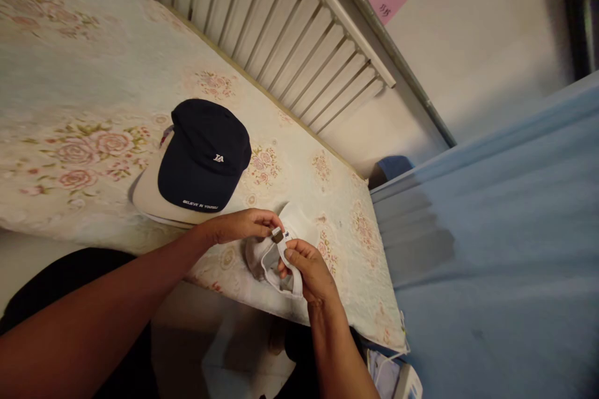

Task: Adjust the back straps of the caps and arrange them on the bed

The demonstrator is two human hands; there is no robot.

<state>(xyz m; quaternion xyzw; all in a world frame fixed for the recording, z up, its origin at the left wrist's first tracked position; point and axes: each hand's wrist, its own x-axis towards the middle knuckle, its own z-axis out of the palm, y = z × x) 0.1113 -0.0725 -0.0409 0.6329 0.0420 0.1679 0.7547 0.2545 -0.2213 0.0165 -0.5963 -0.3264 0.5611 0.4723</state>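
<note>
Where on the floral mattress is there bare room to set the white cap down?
Free: the broad stretch of floral mattress left of and behind the navy cap, and the strip between that cap and the slatted rail. Crowded: the near edge, where both hands hold the white cap.

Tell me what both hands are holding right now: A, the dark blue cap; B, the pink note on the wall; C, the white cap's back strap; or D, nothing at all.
C: the left hand and right hand pinch the strap and buckle of the white cap, while the dark blue cap lies untouched on the flowered mattress.
</note>
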